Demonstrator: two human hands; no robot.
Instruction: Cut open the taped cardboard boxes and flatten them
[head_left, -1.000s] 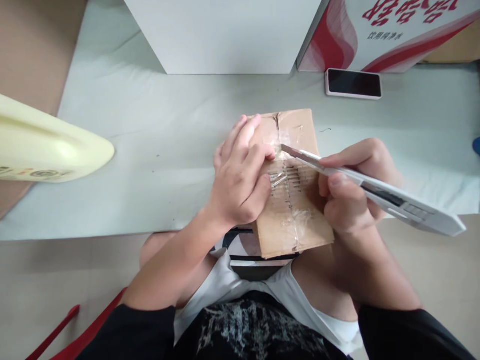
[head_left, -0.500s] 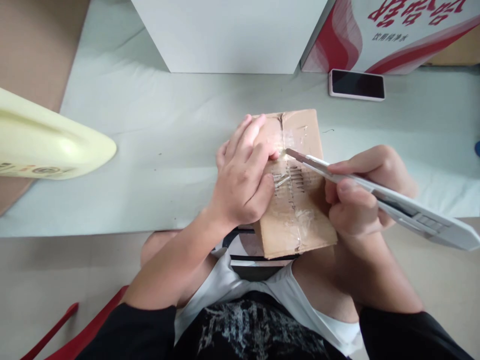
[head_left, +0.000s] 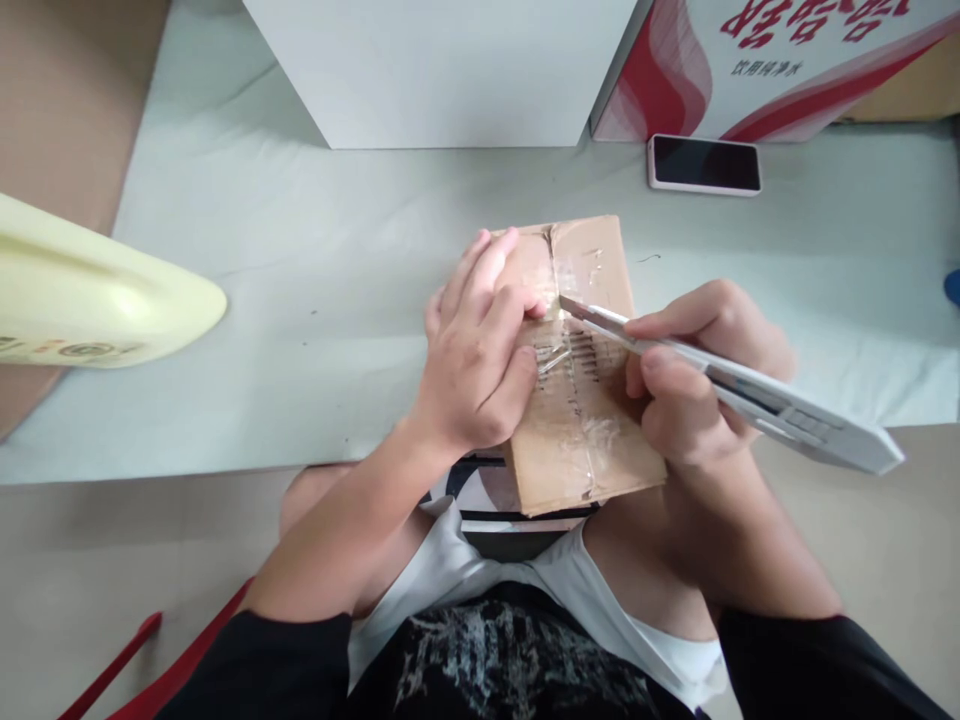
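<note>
A taped brown cardboard box (head_left: 600,400) lies at the table's front edge, its near end overhanging above my lap. Clear tape and dark marks run along its top seam. My left hand (head_left: 484,350) rests over the box's left side, fingers extended and partly spread, thumb on the top face. In my right hand (head_left: 697,365) is a white utility knife (head_left: 787,415), gripped between thumb and fingers. Its blade is out, and the tip meets the taped seam close to my left index finger. Part of the box's left edge is hidden under my left hand.
Behind the box stand a large white box (head_left: 450,80) and a red-and-white printed carton (head_left: 675,80). A phone-like device (head_left: 705,164) with a dark screen lies before the carton. At left, a pale yellow object (head_left: 112,290) juts over the pale green table cover (head_left: 300,400).
The whole view has shifted slightly. My right hand and the knife have moved a little left and up, the knife tip staying on the seam. My left hand keeps its place on the box.
</note>
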